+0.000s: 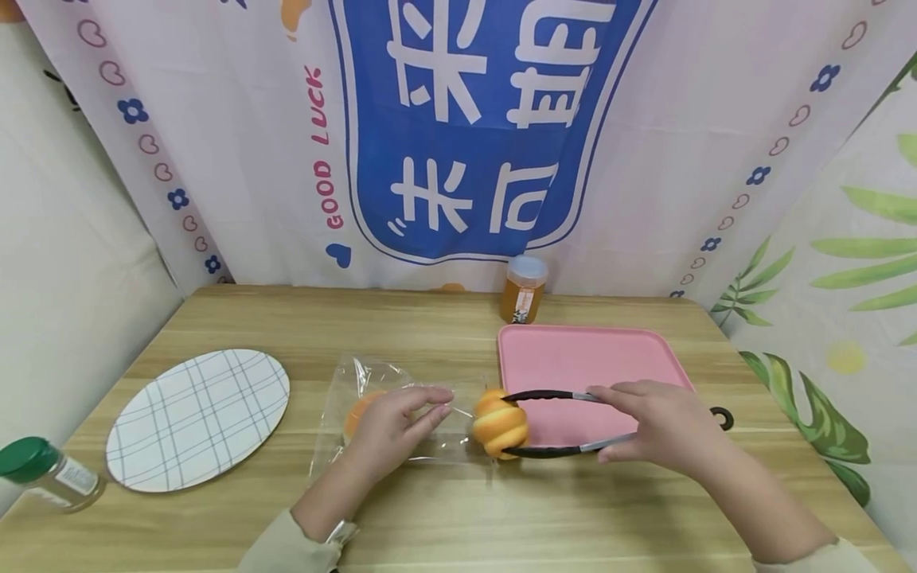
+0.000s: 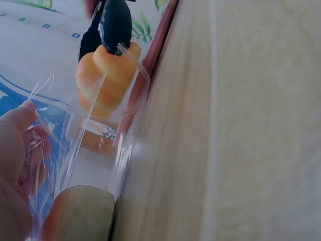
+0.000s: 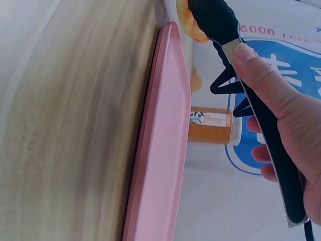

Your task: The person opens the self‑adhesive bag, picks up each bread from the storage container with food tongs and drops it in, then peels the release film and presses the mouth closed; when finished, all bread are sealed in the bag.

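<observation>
My right hand (image 1: 662, 422) grips a pair of black-and-silver tongs (image 1: 548, 452), thumb on one arm and fingers on the other. Between the tong tips is a ridged golden bread roll (image 1: 499, 426), at the mouth of a clear plastic bag (image 2: 125, 155). My left hand (image 1: 394, 426) pinches the bag's edge between thumb and fingers, as the left wrist view shows. Deeper in the bag lies another orange-brown bun (image 2: 80, 216), partly covered by the left hand in the head view. How far the roll is inside the bag is hard to tell.
A pink tray (image 1: 587, 358) lies under and behind the tongs. Behind it stands a jar of amber contents (image 1: 521, 298). To the left are an oval checked plate (image 1: 200, 418) and a green-capped shaker bottle (image 1: 53, 473). A printed curtain (image 1: 272, 159) hangs along the table's back.
</observation>
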`<action>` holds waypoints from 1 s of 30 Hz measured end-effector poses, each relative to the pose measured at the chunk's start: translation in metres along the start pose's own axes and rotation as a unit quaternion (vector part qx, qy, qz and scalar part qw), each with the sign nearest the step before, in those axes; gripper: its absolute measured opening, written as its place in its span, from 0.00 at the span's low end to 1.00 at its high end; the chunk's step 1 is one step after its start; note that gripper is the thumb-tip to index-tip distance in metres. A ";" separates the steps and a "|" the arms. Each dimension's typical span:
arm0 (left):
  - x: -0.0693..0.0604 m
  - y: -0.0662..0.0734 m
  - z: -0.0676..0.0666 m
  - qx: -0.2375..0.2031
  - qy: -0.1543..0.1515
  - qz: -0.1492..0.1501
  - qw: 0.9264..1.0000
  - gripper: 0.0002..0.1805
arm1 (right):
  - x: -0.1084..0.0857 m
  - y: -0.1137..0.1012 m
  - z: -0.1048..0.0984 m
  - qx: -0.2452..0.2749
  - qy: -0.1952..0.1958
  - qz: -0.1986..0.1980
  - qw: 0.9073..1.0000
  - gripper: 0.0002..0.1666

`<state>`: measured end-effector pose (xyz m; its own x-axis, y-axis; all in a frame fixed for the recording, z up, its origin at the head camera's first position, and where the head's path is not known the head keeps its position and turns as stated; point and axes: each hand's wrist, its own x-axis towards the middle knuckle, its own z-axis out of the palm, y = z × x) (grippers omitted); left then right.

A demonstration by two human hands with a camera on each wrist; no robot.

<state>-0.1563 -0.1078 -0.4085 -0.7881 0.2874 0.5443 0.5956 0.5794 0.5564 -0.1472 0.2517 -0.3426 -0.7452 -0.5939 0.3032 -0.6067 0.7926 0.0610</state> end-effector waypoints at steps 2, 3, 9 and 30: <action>0.000 0.000 0.000 -0.001 -0.001 -0.001 1.000 0.08 | 0.003 -0.002 0.001 -0.007 0.000 -0.007 1.000 0.46; 0.000 0.000 0.001 -0.001 -0.001 0.000 1.000 0.08 | 0.004 -0.003 0.001 -0.011 0.001 -0.011 1.000 0.46; 0.001 0.001 0.001 0.005 0.003 0.002 1.000 0.09 | 0.005 -0.005 -0.003 -0.038 0.021 -0.041 0.998 0.46; 0.000 0.001 0.000 0.002 0.011 0.004 1.000 0.08 | 0.019 0.002 -0.008 -0.084 0.105 -0.137 0.981 0.43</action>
<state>-0.1561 -0.1076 -0.4079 -0.7800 0.2747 0.5622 0.6006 0.5808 0.5495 -0.1604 0.2426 -0.3287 -0.4760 -0.7601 0.4423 -0.7089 0.6293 0.3186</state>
